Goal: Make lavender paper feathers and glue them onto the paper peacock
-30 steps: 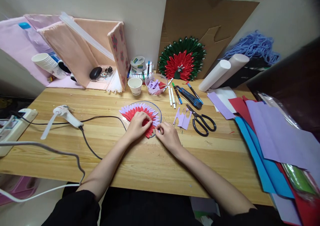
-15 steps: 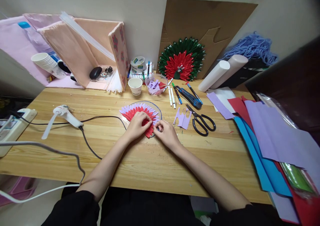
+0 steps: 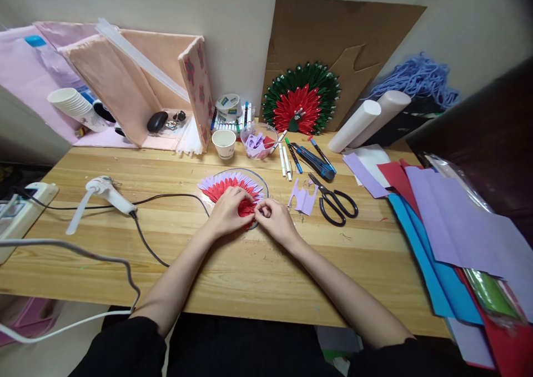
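Note:
A fan of layered red and lilac paper petals [image 3: 217, 189] lies on the wooden table in front of me, on a sheet with a dark curved outline. My left hand [image 3: 231, 210] rests over its lower part, fingers bent and thumb against the red petals at the right edge. Closed in a pinch at that same edge, my right hand [image 3: 272, 217] meets the left fingertips. Whatever is between the fingertips is too small to make out. Both hands hide the lower middle of the fan.
Black-handled scissors [image 3: 336, 200] and a cut lilac scrap [image 3: 305, 199] lie to the right. A glue gun [image 3: 109, 194] with its cord lies left. Behind are a paper cup [image 3: 224, 145], a bowl of scraps [image 3: 259, 144] and a utility knife [image 3: 314, 161]. Coloured sheets [image 3: 458, 216] cover the right end.
The left thumb and the right fingertips have come together at the fan's right edge, where a small gap showed before. The view has shifted slightly.

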The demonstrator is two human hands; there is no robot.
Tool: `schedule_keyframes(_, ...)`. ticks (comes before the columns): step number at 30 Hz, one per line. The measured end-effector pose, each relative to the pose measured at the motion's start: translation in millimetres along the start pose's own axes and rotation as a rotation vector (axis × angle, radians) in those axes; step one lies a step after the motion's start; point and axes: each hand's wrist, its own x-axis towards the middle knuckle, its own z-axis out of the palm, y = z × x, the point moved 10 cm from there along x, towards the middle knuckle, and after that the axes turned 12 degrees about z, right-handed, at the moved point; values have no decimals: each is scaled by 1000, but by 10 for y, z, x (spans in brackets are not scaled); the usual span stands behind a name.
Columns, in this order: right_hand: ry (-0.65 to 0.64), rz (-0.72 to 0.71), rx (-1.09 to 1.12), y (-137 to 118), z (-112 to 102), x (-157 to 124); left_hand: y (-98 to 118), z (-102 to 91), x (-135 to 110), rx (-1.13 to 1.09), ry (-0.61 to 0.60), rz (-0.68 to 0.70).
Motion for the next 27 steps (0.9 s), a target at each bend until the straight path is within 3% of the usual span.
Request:
schedule_keyframes(10, 4, -28, -4, 149, -176, -7, 17, 50, 3, 36, 14, -1)
schedule_keyframes(19, 58, -105, -95, 81, -187, -11, 108, 19, 17, 82, 33, 32)
schedule_keyframes(27, 48, -159, -110, 17, -179, -34, 231, 76, 36, 158, -33, 120)
